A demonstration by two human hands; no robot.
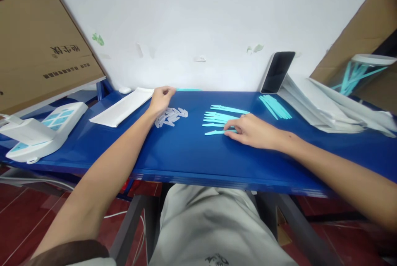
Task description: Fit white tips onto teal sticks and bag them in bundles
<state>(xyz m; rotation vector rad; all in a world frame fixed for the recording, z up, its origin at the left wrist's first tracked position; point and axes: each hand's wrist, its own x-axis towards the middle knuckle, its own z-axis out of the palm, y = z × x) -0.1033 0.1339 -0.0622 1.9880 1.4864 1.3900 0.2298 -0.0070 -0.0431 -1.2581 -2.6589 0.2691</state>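
"Where's the nearest stick [214,133]?"

"At nine o'clock from the right hand [246,129]; its long axis runs nine to three. The left hand [161,99] is farther off."

"And the fingers?"

"Drawn close together on both hands, though from this angle I can't tell whether either is clamped. Another stick [190,89] points to three o'clock from the left fingertips."

"Materials?"

"The sticks look like plastic: slim, turquoise, notched. At the left hand's five o'clock, frosted slips [171,118] form a loose pile on the glossy blue table [182,154]. A tidier bundle [275,106] lies at the right hand's two o'clock."
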